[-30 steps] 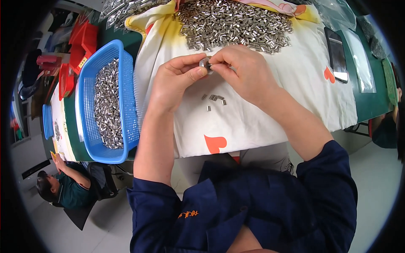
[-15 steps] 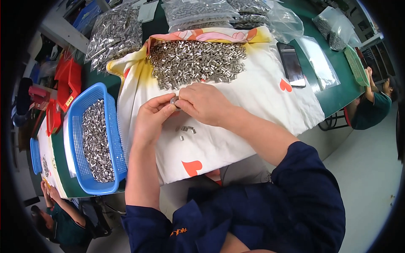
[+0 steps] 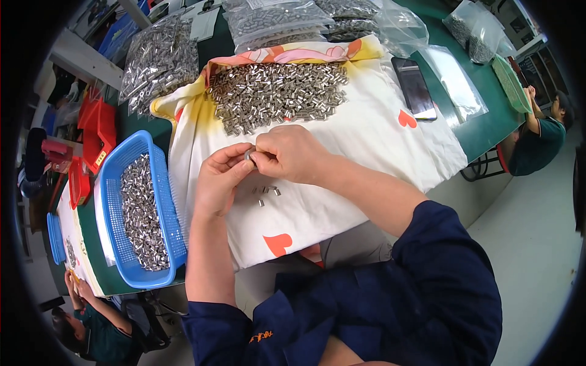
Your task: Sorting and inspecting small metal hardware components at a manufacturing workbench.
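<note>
In front of me my left hand [image 3: 220,177] pinches a small round metal piece [image 3: 249,156] between thumb and fingertips. My right hand [image 3: 293,154] is closed against the same piece, its thumb and finger pressed at its edge; my fingers partly cover it. Just beyond both hands lies a wide heap of short shiny metal sleeves [image 3: 274,91] on a white cloth [image 3: 329,210] printed with red hearts. Several loose sleeves [image 3: 261,203] rest on the cloth below my hands.
Left of the cloth stands a blue basket [image 3: 177,235] holding many metal sleeves. Bags of metal parts [image 3: 278,24] line the far side. A phone [image 3: 414,88] lies at right, beside a clear plastic bag [image 3: 455,82]. Co-workers sit at the far left and far right.
The view has shifted slightly. Both my hands stay together on the small metal piece, with only a slight change of finger position.
</note>
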The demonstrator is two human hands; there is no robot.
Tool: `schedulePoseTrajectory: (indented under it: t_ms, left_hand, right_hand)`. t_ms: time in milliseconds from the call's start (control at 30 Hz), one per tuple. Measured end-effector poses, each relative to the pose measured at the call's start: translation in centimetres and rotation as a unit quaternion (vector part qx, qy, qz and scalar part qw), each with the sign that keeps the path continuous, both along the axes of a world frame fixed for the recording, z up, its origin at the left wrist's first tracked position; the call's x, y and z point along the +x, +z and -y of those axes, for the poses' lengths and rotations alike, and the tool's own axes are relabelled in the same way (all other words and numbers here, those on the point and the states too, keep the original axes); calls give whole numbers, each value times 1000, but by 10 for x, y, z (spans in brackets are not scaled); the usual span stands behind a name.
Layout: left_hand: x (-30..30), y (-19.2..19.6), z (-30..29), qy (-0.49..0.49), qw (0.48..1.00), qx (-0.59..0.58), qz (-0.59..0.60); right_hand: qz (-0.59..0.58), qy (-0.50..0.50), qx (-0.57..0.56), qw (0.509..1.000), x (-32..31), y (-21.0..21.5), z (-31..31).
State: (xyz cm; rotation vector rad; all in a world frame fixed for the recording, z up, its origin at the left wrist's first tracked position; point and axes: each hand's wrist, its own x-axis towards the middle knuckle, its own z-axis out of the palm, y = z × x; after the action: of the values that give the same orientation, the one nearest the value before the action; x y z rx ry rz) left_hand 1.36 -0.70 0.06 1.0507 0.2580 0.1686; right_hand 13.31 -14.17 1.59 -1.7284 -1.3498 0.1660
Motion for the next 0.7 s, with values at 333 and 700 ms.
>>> schedulePoseTrajectory:
  t_ms: [333, 700]
  left_hand:
    - [9, 10, 3, 66, 997, 16, -44]
    - [9, 8, -3, 100, 984, 113, -99]
  right_hand:
    - [6, 24, 110, 994, 7, 2, -3]
    - [-4, -4, 66, 998, 1, 12, 4]
